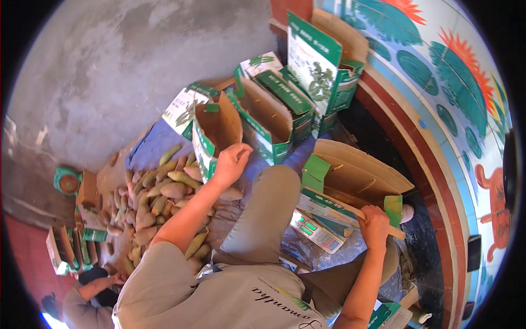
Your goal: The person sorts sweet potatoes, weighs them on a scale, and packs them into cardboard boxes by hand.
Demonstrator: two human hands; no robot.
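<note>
My left hand (pixel 233 163) is over the near rim of an open green-and-white cardboard box (pixel 204 143). Its fingers are curled together; whatever they may hold is hidden. At the right, my right hand (pixel 373 226) is closed around a tan cardboard flap (pixel 395 233) of a wide open box (pixel 361 170) with green inner flaps. Just below this box shows a digital scale (pixel 318 231) with lit green displays; the box seems to rest on it. Left of my knee lies a heap of sweet potatoes (pixel 174 190), reddish and greenish, on the ground.
More green-and-white boxes stand ahead: an open one (pixel 266 112) and a tall one (pixel 312 63). A blue sheet (pixel 156 145) lies by the heap. At the lower left, another person (pixel 90 301) sits near more boxes (pixel 63 249). A painted wall (pixel 438 82) curves along the right.
</note>
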